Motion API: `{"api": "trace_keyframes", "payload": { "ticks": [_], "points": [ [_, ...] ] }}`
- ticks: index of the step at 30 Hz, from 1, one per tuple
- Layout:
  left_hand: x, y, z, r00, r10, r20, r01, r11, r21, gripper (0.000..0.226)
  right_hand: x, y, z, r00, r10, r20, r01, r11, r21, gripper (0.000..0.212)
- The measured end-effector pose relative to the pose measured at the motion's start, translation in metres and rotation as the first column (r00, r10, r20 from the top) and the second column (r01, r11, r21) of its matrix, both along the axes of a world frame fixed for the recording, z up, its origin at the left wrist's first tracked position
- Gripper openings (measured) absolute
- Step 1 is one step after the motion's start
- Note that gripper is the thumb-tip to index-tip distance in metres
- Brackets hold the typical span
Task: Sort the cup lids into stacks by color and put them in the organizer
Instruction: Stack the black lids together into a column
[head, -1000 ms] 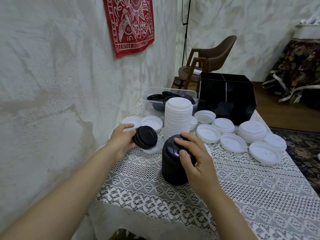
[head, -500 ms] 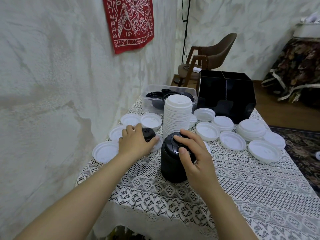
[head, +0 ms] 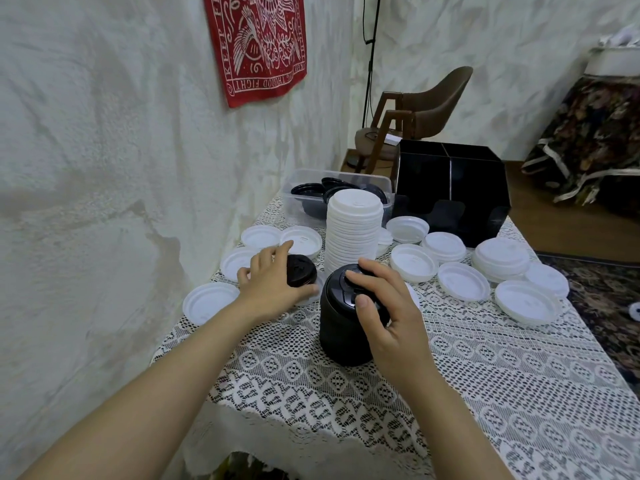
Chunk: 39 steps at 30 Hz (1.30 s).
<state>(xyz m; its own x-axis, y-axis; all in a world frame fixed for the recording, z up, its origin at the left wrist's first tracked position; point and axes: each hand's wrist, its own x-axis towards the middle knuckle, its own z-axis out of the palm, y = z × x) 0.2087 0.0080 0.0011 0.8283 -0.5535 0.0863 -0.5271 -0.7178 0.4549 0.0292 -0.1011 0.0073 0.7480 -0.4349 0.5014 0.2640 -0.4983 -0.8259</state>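
**Both hands on black lids**

The right hand (head: 391,320) curls over a tall stack of black plastic cup lids (head: 341,336). Left of it, the left hand (head: 273,282) grips a short black lid stack (head: 302,270). Beyond both: a tall white lid stack (head: 353,233), then the black box organizer (head: 450,188).

The lace-covered counter (head: 485,393) bears loose white lids (head: 464,281), a white stack (head: 354,233), a black stack (head: 341,327); tub (head: 304,206) and organizer (head: 450,188) at its far edge.

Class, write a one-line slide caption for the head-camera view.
Left hand holds a small black lid stack; right hand grips the tall black stack, white lids scattered on the tablecloth.
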Motion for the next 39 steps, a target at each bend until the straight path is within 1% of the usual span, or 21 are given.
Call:
{"api": "trace_keyframes", "payload": {
  "ticks": [2, 4, 6, 11, 14, 17, 20, 21, 23, 25, 26, 29, 31, 34, 37, 39],
  "points": [
    [-0.001, 0.000, -0.003, 0.997, 0.031, 0.077, -0.037, 0.996, 0.083, 0.095, 0.000, 0.000, 0.000, 1.000, 0.000, 0.003, 0.000, 1.000, 0.000, 0.027],
    [-0.002, -0.001, -0.005, 0.993, 0.054, 0.104, -0.060, 0.996, 0.062, 0.095, 0.001, 0.000, 0.000, 1.000, 0.002, 0.005, -0.002, 1.000, -0.002, 0.027],
    [-0.002, 0.000, -0.004, 0.996, 0.058, 0.064, -0.057, 0.998, -0.026, 0.094, 0.001, 0.000, 0.000, 1.000, 0.004, 0.009, -0.004, 1.000, -0.003, 0.027],
    [-0.005, 0.006, 0.004, 0.998, -0.039, -0.057, 0.026, 0.978, -0.205, 0.095, 0.000, 0.000, -0.001, 1.000, 0.007, 0.000, -0.007, 1.000, 0.008, 0.027],
    [-0.005, 0.014, 0.010, 0.972, -0.146, -0.183, 0.072, 0.931, -0.359, 0.097, 0.000, 0.000, -0.001, 1.000, 0.014, -0.007, -0.014, 1.000, 0.018, 0.027],
    [-0.006, 0.022, 0.014, 0.948, -0.222, -0.230, 0.097, 0.885, -0.455, 0.091, -0.001, 0.000, 0.000, 1.000, 0.020, -0.006, -0.020, 0.999, 0.027, 0.028],
    [-0.010, 0.027, 0.024, 0.946, -0.244, -0.214, 0.110, 0.862, -0.495, 0.096, -0.001, 0.000, 0.001, 0.999, 0.030, -0.013, -0.029, 0.999, 0.040, 0.029],
    [-0.010, 0.029, 0.028, 0.947, -0.247, -0.205, 0.115, 0.858, -0.501, 0.094, -0.001, 0.001, 0.002, 0.999, 0.034, -0.013, -0.034, 0.999, 0.041, 0.030],
    [-0.013, 0.031, 0.040, 0.952, -0.251, -0.173, 0.134, 0.854, -0.502, 0.083, -0.002, 0.001, 0.003, 0.999, 0.038, -0.015, -0.037, 0.998, 0.055, 0.034],
    [-0.018, 0.031, 0.052, 0.950, -0.277, -0.143, 0.165, 0.837, -0.521, 0.076, -0.004, 0.000, 0.003, 0.999, 0.033, -0.037, -0.030, 0.995, 0.092, 0.044],
    [-0.021, 0.031, 0.057, 0.944, -0.301, -0.132, 0.187, 0.822, -0.537, 0.075, -0.004, 0.000, 0.002, 0.998, 0.033, -0.054, -0.027, 0.993, 0.112, 0.050],
    [-0.032, 0.029, 0.068, 0.897, -0.423, -0.124, 0.274, 0.756, -0.595, 0.074, -0.006, -0.004, 0.002, 0.996, 0.057, -0.072, -0.045, 0.986, 0.161, 0.060],
    [-0.041, 0.027, 0.073, 0.860, -0.502, -0.093, 0.356, 0.719, -0.597, 0.068, -0.007, -0.006, 0.003, 0.993, 0.095, -0.067, -0.081, 0.980, 0.184, 0.062],
    [-0.052, 0.023, 0.076, 0.828, -0.559, -0.043, 0.456, 0.717, -0.526, 0.057, -0.010, -0.010, 0.006, 0.986, 0.152, -0.076, -0.134, 0.971, 0.197, 0.071],
    [-0.055, 0.020, 0.073, 0.798, -0.599, -0.070, 0.510, 0.731, -0.453, 0.055, -0.014, -0.016, 0.009, 0.979, 0.183, -0.088, -0.159, 0.960, 0.232, 0.075],
    [-0.056, 0.020, 0.071, 0.780, -0.619, -0.089, 0.534, 0.733, -0.422, 0.055, -0.015, -0.018, 0.010, 0.975, 0.201, -0.089, -0.172, 0.949, 0.263, 0.083]
  ]
}}
